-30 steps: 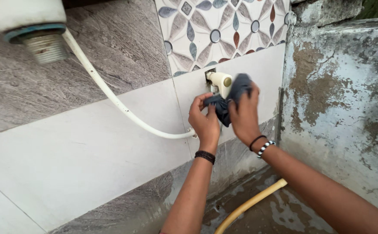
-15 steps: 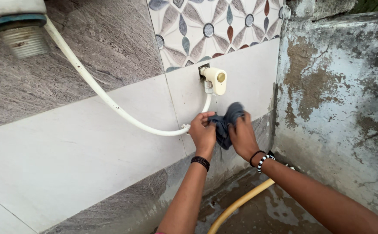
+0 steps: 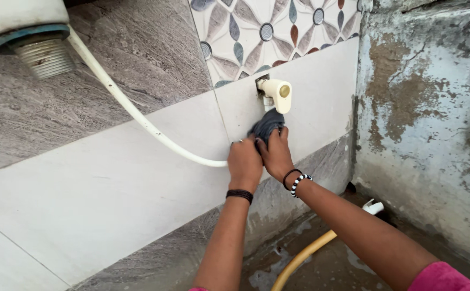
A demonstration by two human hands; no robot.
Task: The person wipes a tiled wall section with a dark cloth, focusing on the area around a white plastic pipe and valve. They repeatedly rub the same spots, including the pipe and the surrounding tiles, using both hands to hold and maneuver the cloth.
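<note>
Both hands are closed on the dark cloth (image 3: pixel 267 125), left hand (image 3: pixel 244 164) and right hand (image 3: pixel 276 153) pressing it just under the cream wall tap (image 3: pixel 276 94). Twisting hard there could loosen the white hose (image 3: pixel 132 110) joined beneath the tap, and it might leak.

Below the cream wall tap (image 3: pixel 276 94), the end of the white hose (image 3: pixel 132 110) is hidden behind the left hand (image 3: pixel 245 164) and right hand (image 3: pixel 275 153). Most of the dark cloth (image 3: pixel 267 124) lies concealed within both grips. Lower right of the tap, the yellow hose (image 3: pixel 299 258) is cut off by the bottom edge.
</note>
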